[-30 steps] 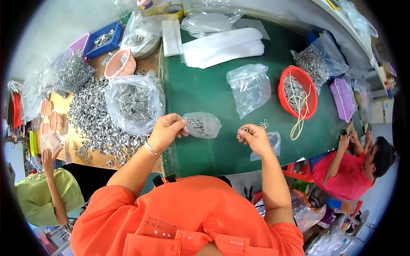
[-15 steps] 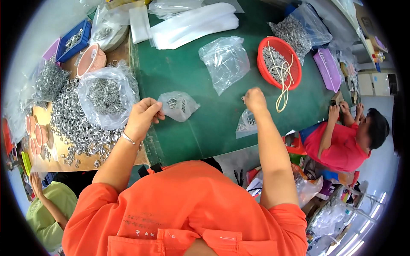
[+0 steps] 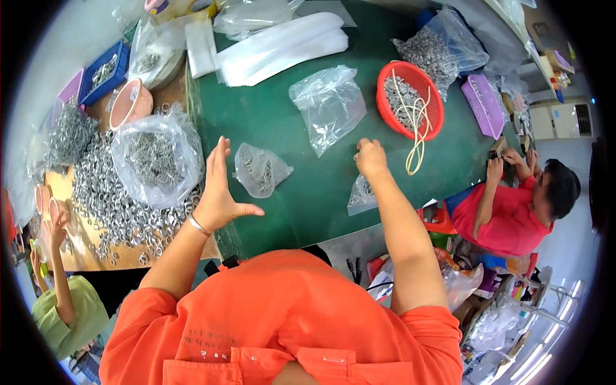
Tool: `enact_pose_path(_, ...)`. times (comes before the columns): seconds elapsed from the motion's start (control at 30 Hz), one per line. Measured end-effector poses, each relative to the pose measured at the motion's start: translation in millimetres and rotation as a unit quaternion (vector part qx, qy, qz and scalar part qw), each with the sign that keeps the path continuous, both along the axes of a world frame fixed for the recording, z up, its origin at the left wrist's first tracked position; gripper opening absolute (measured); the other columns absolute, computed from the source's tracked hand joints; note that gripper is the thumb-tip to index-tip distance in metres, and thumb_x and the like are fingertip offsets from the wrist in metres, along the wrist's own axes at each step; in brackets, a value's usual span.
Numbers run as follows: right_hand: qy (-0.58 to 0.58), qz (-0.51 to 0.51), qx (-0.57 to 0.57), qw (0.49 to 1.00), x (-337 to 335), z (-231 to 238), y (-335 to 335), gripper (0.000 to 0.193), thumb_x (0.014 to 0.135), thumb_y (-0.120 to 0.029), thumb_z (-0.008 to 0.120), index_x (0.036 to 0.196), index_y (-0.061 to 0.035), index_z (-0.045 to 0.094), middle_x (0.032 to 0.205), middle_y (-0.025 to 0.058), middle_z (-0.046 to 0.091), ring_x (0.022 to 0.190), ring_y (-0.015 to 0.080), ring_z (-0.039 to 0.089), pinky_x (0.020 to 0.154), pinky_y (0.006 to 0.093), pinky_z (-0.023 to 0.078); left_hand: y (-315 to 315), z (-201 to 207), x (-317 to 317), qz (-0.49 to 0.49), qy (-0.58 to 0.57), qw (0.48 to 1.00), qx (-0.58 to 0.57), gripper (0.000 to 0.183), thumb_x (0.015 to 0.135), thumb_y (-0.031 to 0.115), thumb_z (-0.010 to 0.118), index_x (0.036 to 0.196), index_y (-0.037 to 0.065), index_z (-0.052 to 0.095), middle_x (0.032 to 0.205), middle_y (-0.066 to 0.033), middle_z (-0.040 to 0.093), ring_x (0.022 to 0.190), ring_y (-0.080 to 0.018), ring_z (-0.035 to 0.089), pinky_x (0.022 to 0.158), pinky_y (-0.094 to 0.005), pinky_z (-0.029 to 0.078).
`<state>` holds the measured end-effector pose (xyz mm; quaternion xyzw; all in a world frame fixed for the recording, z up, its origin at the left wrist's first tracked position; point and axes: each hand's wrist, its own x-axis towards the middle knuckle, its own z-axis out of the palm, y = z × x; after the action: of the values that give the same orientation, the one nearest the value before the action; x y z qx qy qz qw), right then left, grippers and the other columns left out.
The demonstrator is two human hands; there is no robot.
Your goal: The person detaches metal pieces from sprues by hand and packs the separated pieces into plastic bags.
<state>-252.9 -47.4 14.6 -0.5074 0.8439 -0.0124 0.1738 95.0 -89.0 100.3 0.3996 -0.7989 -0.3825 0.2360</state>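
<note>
My left hand [image 3: 221, 192] is open, thumb and fingers spread wide beside a small clear plastic bag [image 3: 262, 170] with small metal pieces in it. The bag lies on the green table top [image 3: 269, 218] and the hand is apart from it. Farther right, my right hand [image 3: 371, 158] is closed, fingers curled together; a tiny shiny bit shows at the fingertips, too small to name. Just below that hand is another small clear bag [image 3: 363, 196] with metal pieces, partly behind the wrist.
An empty-looking clear bag [image 3: 328, 109] lies mid-table. A red basket [image 3: 438, 119] holds metal pieces and cord. At left, loose metal rings [image 3: 122, 212] surround a large filled bag [image 3: 154, 160]. White plastic sheets [image 3: 282, 50] lie at the back. Two people sit at either side.
My left hand has let go of the small bag and spread its fingers; the bag now rests on the table. My right hand stays closed in about the same place.
</note>
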Motion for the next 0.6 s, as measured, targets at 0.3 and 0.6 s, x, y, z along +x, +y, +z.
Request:
enact_pose_path(0.3, -0.120, -0.043, -0.032, 0.991, 0.2, 20.0, 5.4, 0.016, 0.068, -0.010, 0.070, 0.077, 0.0004, 0.062, 0.083, 0.0176, 0.062, 0.088, 0.0312, 0.058, 0.077, 0.0390, 0.046, -8.4, -55.2, -34.9, 0.120, 0.226, 0.943, 0.211, 0.023, 0.086, 0.010, 0.056, 0.105, -0.003, 0.058, 0.110, -0.0109, 0.057, 0.100, -0.0163, 0.053, 0.086, -0.0269, 0.041)
enact_pose_path(0.6, -0.165, 0.091, 0.048, 0.981, 8.1, 87.3, 69.8, 0.023, 0.071, -0.003, 0.058, 0.093, 0.0026, 0.056, 0.089, 0.0232, 0.060, 0.088, 0.0374, 0.057, 0.077, 0.0423, 0.046, -58.4, -59.1, -29.7, 0.210, 0.147, 0.965, 0.058, 0.024, 0.088, 0.016, 0.056, 0.103, -0.004, 0.057, 0.092, -0.0046, 0.062, 0.082, -0.0107, 0.055, 0.074, -0.0234, 0.043)
